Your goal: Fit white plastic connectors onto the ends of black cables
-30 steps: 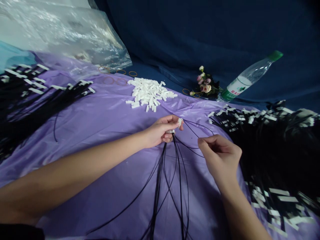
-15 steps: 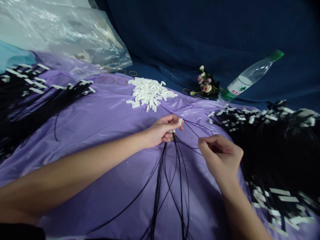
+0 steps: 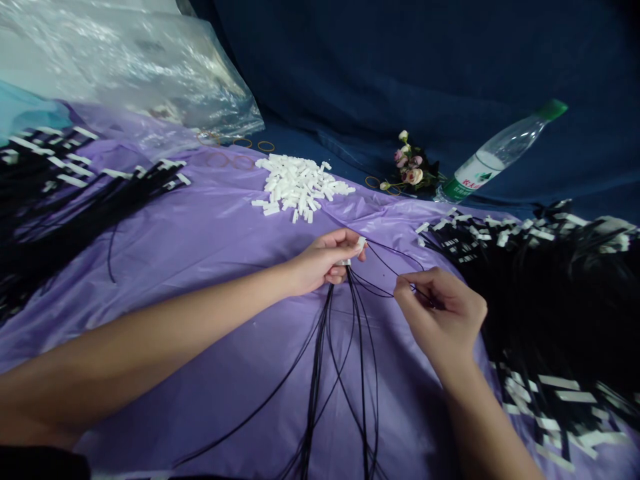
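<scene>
Above the middle of the table, my left hand (image 3: 330, 260) is closed on a small white plastic connector (image 3: 361, 244), pinched between thumb and fingers. A second white piece (image 3: 343, 263) shows lower in the same grip. From it several thin black wires (image 3: 316, 373) hang down towards me, and others loop to the right. To the right, my right hand (image 3: 443, 310) has its thumb and fingertips pressed together on the thin black wires (image 3: 383, 258) that run across from the left hand. The wire ends inside the right hand are hidden.
A pile of white connectors (image 3: 297, 187) lies ahead on the purple cloth (image 3: 210, 233). Bundles of black wires with white ends lie left (image 3: 90, 233) and right (image 3: 555, 307). Rubber bands (image 3: 266, 146), artificial flowers (image 3: 413, 175), a tilted plastic bottle (image 3: 493, 163) and clear plastic sheeting (image 3: 150, 73) are behind.
My right hand has shifted very slightly, and a loop of black wire now shows between its thumb and fingers. My left hand stays in place.
</scene>
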The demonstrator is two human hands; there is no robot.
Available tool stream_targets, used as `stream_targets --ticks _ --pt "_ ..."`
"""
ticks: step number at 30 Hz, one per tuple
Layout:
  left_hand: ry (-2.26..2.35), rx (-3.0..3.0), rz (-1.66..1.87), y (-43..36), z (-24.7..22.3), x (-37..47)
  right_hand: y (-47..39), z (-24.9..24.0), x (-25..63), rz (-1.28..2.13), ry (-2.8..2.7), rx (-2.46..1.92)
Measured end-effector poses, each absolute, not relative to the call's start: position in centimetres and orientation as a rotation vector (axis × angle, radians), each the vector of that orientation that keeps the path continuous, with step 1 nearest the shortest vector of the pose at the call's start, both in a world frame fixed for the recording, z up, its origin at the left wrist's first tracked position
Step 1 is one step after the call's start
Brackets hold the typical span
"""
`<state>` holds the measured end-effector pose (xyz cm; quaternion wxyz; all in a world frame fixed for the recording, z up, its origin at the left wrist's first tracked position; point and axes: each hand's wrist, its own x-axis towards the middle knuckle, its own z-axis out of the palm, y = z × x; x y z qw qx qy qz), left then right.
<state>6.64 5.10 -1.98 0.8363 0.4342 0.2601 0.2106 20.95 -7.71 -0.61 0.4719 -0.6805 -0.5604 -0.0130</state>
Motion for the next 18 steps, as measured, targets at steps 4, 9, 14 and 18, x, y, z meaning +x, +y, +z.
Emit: stream_targets --ticks 4,9,14,18 --pt "0.559 0.957 0.423 5.1 -2.0 6.6 -7.7 -0.9 21.2 -0.095 -1.312 -1.662" --pt "0.514 1.014 0.375 5.2 -2.4 6.5 -7.4 -0.9 21.4 -0.147 -1.434 -1.646" --pt "0.427 1.069 0.297 5.4 -2.8 6.4 -6.9 -1.0 21.3 -0.295 -1.636 -1.551" --pt "0.409 1.032 0.249 5.6 -2.8 6.4 -6.6 -1.2 21.2 -0.318 -1.634 -1.54"
